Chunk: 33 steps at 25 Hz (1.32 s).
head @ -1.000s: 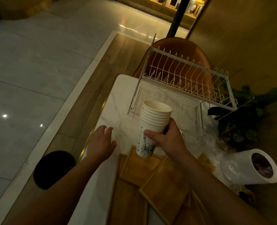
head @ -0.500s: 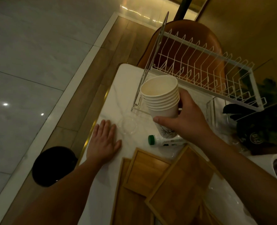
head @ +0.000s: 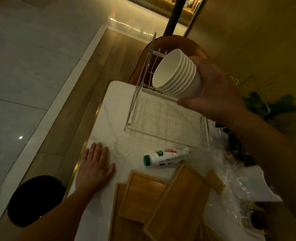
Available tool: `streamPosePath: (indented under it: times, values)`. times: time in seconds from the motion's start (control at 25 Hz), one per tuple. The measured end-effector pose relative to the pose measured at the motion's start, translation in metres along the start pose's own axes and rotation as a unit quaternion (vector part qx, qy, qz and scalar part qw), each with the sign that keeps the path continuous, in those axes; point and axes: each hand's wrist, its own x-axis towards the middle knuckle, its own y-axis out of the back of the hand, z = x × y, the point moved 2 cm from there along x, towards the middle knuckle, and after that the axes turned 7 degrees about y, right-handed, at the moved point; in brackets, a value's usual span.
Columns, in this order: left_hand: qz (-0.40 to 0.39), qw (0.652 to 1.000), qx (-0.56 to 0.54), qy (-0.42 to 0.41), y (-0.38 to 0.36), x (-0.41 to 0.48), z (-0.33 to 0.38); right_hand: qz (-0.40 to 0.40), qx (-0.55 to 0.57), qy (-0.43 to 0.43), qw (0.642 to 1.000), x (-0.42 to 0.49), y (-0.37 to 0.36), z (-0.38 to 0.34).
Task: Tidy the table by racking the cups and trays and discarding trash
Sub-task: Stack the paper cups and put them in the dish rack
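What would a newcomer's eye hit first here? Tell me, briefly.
A nested stack of white paper cups, tipped sideways, is gripped by the right hand, raised in front of the white wire dish rack. Below, the left hand lies flat on the white marble table, near a white plastic bottle with a green cap lying on its side beside overlapping bamboo trays.
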Motion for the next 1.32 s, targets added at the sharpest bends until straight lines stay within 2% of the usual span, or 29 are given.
streamPosePath:
  times: [0.32, 0.56, 0.76, 0.88, 1.32]
  values:
    - [-0.005, 1.0, -0.011, 0.0, 0.001, 0.001, 0.002, -0.044, -0.059, -0.054, 0.996, 0.071, -0.013, 0.058]
    - [0.007, 1.0, -0.014, -0.001, 0.002, 0.002, 0.001, -0.111, -0.108, -0.032, 0.987, 0.112, -0.049, 0.076]
    - [0.007, 1.0, -0.013, -0.004, 0.003, 0.003, 0.003, -0.158, -0.08, -0.043, 0.983, 0.12, -0.078, 0.08]
    - [0.008, 1.0, -0.016, -0.004, 0.004, 0.002, 0.004, -0.151, -0.051, -0.031, 0.987, 0.116, -0.081, 0.078]
    - [-0.004, 1.0, -0.015, -0.003, 0.001, 0.003, 0.001, -0.104, -0.075, -0.05, 0.99, 0.11, -0.071, 0.079]
